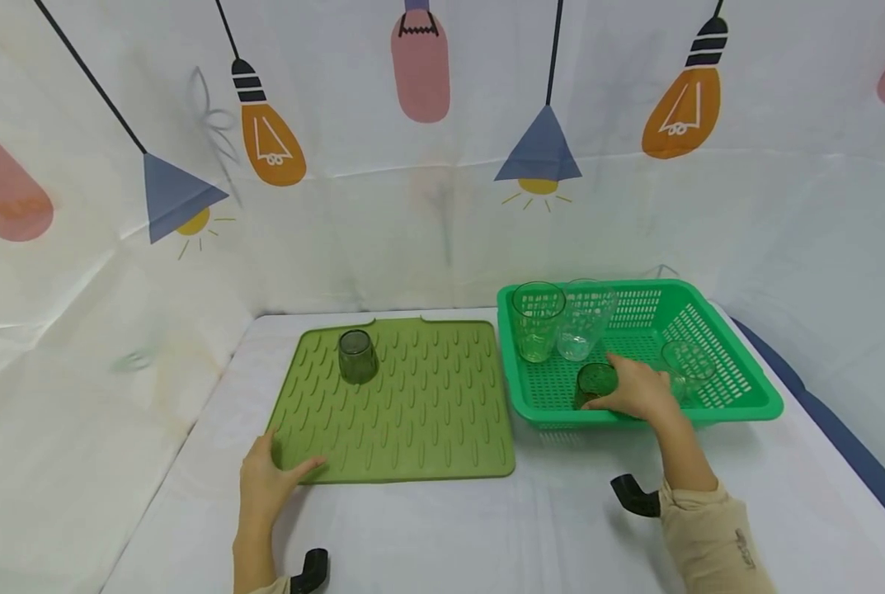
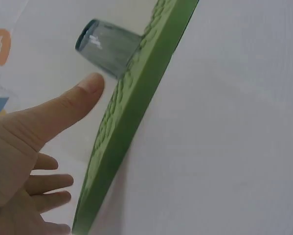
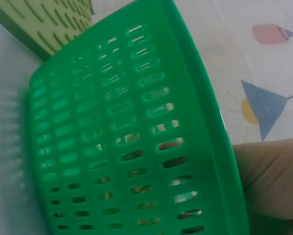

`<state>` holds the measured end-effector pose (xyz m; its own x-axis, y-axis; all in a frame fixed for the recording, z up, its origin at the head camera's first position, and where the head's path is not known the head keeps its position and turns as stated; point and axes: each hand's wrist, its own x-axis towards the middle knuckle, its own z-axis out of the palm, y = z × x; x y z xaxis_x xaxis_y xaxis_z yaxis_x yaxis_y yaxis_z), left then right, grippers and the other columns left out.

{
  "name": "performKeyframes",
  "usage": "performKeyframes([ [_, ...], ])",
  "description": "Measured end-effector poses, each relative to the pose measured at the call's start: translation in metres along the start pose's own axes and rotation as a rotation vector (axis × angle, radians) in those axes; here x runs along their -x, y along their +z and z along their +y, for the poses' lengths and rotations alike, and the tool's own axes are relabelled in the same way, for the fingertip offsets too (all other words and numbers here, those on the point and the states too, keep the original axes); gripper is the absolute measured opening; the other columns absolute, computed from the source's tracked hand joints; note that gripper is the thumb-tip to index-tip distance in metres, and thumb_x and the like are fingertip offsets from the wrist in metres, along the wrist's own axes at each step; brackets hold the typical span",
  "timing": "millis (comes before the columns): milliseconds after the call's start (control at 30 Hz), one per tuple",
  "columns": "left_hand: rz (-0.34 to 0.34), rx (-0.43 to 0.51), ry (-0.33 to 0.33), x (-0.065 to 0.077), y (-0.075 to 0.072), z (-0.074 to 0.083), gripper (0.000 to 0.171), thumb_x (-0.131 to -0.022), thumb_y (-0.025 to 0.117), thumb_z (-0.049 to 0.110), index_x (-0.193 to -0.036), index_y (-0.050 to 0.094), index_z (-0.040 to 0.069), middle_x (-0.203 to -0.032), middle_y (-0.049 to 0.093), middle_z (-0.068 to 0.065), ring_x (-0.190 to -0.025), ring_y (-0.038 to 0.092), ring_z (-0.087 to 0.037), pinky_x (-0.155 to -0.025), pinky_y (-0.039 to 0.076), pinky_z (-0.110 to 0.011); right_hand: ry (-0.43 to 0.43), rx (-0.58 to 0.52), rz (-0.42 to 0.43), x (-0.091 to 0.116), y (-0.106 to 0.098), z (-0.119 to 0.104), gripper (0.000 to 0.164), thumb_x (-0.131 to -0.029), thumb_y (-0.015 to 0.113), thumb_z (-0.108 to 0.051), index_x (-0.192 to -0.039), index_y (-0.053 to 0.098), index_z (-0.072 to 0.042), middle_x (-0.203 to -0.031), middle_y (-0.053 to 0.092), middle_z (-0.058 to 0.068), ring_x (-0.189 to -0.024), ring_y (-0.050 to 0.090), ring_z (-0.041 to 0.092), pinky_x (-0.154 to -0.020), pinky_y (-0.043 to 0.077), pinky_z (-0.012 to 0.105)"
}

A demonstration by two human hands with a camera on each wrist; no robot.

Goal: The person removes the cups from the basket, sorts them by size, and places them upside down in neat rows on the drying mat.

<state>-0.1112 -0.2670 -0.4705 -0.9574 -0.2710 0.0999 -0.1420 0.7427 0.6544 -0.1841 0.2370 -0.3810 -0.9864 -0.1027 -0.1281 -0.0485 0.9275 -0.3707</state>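
Right hand [image 1: 638, 392] curled round dark green glass tumbler [image 1: 593, 379], near side of green perforated plastic basket [image 1: 739, 413]. Left hand [image 1: 264, 485] spread open at near left corner of olive-green ridged mat [image 1: 427, 412], perhaps steadying; contact unclear. Smoky grey glass tumbler [image 1: 357, 359] far left, wider end down, likely for stability.

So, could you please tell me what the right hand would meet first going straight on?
Probably the dark glass in the basket; whether the right hand touches it is unclear.
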Motion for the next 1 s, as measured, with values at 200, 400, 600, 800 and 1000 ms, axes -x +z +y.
performKeyframes([
  [200, -0.111, -0.053, -0.056, 0.002, -0.004, -0.012, 0.116, -0.064, 0.085, 0.036, -0.138, 0.016, -0.022, -0.138, 0.022, -0.044, -0.126, 0.024, -0.057, -0.107, 0.022, -0.062, 0.007, 0.031, -0.019, -0.004, -0.007, -0.002, 0.088, -0.067, 0.082, -0.04, -0.126, 0.048, 0.014, -0.118, 0.057, 0.03, -0.1, 0.054, 0.044, -0.075, 0.03, 0.056],
  [400, -0.139, -0.036, -0.063, 0.003, -0.004, -0.02, 0.121, -0.064, 0.085, 0.038, -0.141, 0.012, -0.019, -0.142, 0.02, -0.041, -0.128, 0.023, -0.056, -0.107, 0.023, -0.061, -0.095, -0.106, 0.064, -0.006, -0.005, 0.0, 0.084, -0.074, 0.078, -0.034, -0.13, 0.042, 0.017, -0.12, 0.052, 0.035, -0.108, 0.049, 0.049, -0.084, 0.038, 0.062],
  [600, -0.14, -0.042, -0.057, 0.004, -0.005, -0.02, 0.12, -0.063, 0.086, 0.036, -0.14, 0.012, -0.02, -0.141, 0.019, -0.043, -0.129, 0.021, -0.056, -0.107, 0.022, -0.061, -0.162, -0.246, 0.132, -0.004, -0.01, -0.001, 0.086, -0.078, 0.076, -0.032, -0.136, 0.034, 0.017, -0.123, 0.048, 0.037, -0.111, 0.047, 0.049, -0.085, 0.045, 0.06],
  [800, -0.12, -0.038, -0.06, 0.003, -0.007, -0.018, 0.119, -0.064, 0.086, 0.035, -0.14, 0.013, -0.02, -0.141, 0.019, -0.043, -0.129, 0.022, -0.056, -0.108, 0.023, -0.06, -0.196, -0.353, 0.231, 0.002, -0.018, -0.009, 0.084, -0.081, 0.073, -0.028, -0.141, 0.03, 0.012, -0.13, 0.043, 0.033, -0.118, 0.041, 0.048, -0.091, 0.039, 0.063],
  [1000, -0.134, -0.036, -0.08, 0.002, -0.008, -0.016, 0.12, -0.065, 0.085, 0.036, -0.14, 0.012, -0.02, -0.142, 0.016, -0.043, -0.132, 0.018, -0.055, -0.109, 0.02, -0.059, -0.238, -0.548, 0.277, 0.005, -0.023, -0.014, 0.082, -0.082, 0.074, -0.021, -0.145, 0.027, 0.003, -0.137, 0.04, 0.028, -0.125, 0.035, 0.046, -0.099, 0.032, 0.061],
])
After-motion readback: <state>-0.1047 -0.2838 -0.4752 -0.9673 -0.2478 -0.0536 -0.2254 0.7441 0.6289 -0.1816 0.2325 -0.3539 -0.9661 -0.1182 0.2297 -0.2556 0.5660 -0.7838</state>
